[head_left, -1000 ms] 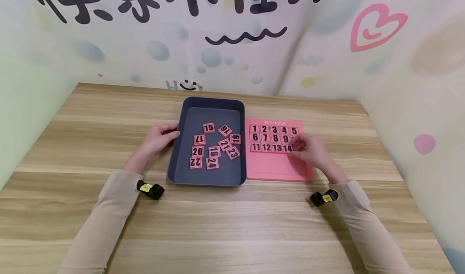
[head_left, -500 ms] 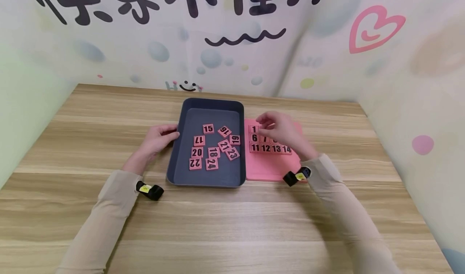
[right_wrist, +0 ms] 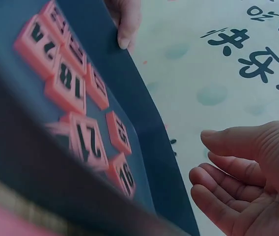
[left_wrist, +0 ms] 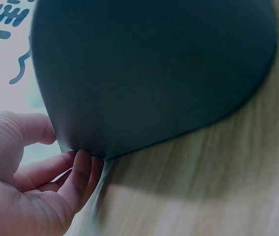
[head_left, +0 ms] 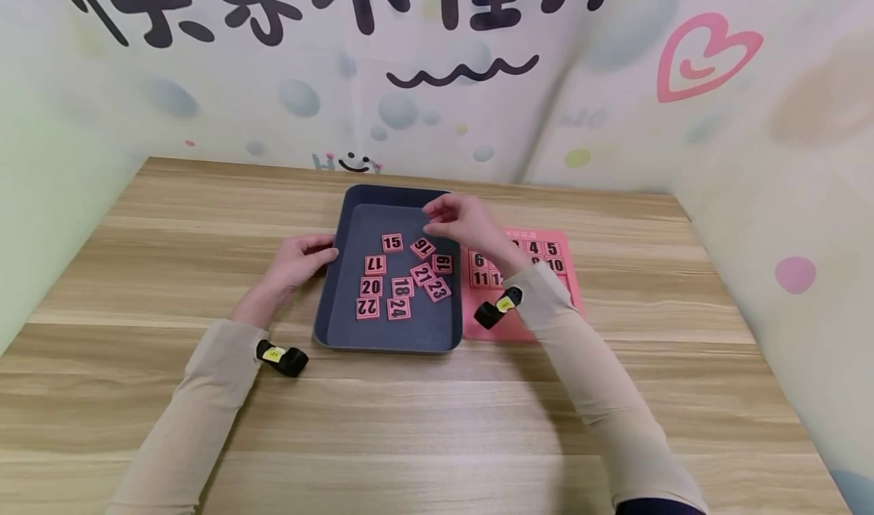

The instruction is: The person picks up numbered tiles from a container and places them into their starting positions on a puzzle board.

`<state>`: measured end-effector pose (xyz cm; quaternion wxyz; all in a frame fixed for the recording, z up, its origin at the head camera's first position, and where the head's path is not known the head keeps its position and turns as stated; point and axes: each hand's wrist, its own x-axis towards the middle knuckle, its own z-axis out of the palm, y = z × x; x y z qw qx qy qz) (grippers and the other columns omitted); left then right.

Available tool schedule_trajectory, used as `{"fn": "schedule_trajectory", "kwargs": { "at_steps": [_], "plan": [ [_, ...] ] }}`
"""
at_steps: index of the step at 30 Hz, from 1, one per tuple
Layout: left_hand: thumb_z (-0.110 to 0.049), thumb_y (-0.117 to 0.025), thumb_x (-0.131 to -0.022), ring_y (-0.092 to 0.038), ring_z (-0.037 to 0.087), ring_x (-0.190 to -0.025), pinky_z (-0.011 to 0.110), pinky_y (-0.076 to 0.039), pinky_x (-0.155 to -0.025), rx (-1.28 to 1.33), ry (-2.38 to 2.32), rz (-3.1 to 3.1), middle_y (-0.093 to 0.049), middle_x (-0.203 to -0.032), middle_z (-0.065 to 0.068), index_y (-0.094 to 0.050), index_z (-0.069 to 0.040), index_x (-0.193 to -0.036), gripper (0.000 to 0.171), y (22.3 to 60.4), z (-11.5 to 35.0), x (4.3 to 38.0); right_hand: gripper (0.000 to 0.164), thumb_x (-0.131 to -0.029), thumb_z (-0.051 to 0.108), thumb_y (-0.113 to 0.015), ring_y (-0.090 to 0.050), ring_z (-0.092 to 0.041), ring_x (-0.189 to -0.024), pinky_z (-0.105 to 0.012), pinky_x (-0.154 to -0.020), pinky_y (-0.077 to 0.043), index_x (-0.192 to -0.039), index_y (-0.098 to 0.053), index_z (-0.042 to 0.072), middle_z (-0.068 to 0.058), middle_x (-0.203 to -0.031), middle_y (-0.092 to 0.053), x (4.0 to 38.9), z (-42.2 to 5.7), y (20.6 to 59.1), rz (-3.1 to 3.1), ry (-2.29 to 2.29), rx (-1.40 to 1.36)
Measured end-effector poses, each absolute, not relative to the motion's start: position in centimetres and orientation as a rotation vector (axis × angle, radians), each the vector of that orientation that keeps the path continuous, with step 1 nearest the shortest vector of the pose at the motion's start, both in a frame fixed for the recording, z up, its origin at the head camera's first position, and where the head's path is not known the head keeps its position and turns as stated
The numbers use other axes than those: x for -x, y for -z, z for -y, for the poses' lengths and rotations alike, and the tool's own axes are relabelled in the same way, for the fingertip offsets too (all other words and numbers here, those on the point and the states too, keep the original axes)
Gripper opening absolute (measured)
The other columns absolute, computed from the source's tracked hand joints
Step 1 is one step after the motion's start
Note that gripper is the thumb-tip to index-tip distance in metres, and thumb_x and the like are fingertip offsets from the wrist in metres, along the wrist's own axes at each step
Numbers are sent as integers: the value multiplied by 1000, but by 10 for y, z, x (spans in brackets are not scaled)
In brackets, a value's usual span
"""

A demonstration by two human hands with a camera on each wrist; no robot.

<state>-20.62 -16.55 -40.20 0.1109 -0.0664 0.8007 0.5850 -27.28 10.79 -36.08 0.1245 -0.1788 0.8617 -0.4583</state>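
Note:
A dark blue-grey tray (head_left: 382,333) lies on the table with several loose pink number tiles in it, including tile 15 (head_left: 392,243) and tile 24 (head_left: 399,308). At its left side my left hand (head_left: 293,265) holds the rim, thumb at the top edge and fingers (left_wrist: 83,172) against the outer wall. My right hand (head_left: 467,223) hovers over the tray's upper right rim, near tile 16 (head_left: 422,247). Its fingers are loosely bent, apart from the thumb, with nothing between them. Beside the tray, the pink number board (head_left: 573,291) is partly hidden by my right forearm.
Numbered tiles, such as tile 10 (head_left: 554,265), sit in rows in the upper part of the board. The wooden table (head_left: 410,431) meets a printed wall (head_left: 239,120) behind the tray. Each wrist carries a small black camera (head_left: 292,360).
My right hand has swung left from the board's right side, across its tiles, to above the tray's right rim. The left hand and tray have stayed in place.

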Motion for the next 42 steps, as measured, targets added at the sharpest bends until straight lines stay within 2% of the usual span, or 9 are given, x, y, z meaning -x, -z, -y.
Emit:
{"fn": "schedule_trajectory", "kwargs": {
  "at_steps": [12, 19, 24, 34, 42],
  "plan": [
    [-7, -52, -94, -38, 29, -128, 39, -33, -105, 185, -1701, -2373, -44, -138, 24, -44, 8, -134, 44, 402, 166, 206, 36, -82, 10, -72, -60, -19, -95, -28, -80, -49, -117, -66, 4, -10, -111, -66, 289, -71, 375, -2412, 1341, 378],
    [-6, -52, -93, -39, 29, -127, 38, -34, -104, 178, -1714, -2364, -43, -138, 24, -44, 9, -134, 44, 401, 165, 206, 36, -80, 5, -73, -59, -19, -95, -28, -82, -48, -115, -66, 4, -10, -109, -66, 292, -64, 386, -2413, 1308, 306],
    [-5, -52, -93, -38, 30, -128, 39, -32, -106, 168, -1718, -2374, -44, -137, 25, -45, 10, -133, 43, 402, 166, 207, 39, -77, 4, -75, -55, -19, -91, -26, -79, -46, -115, -66, 5, -9, -107, -65, 292, -62, 392, -2446, 1229, 340],
    [-5, -52, -93, -38, 31, -128, 40, -32, -106, 160, -1728, -2367, -44, -137, 25, -44, 10, -133, 44, 403, 166, 207, 39, -77, 5, -76, -55, -19, -100, -28, -87, -46, -115, -67, 7, -8, -112, -63, 292, -59, 395, -2494, 1087, 444],
    [-6, -52, -93, -39, 29, -127, 37, -35, -104, 176, -1741, -2339, -44, -138, 24, -44, 9, -134, 44, 402, 165, 206, 34, -77, 6, -76, -54, -19, -91, -27, -81, -46, -111, -68, 5, -9, -105, -64, 289, -56, 394, -2524, 1025, 489]
  ]
}}
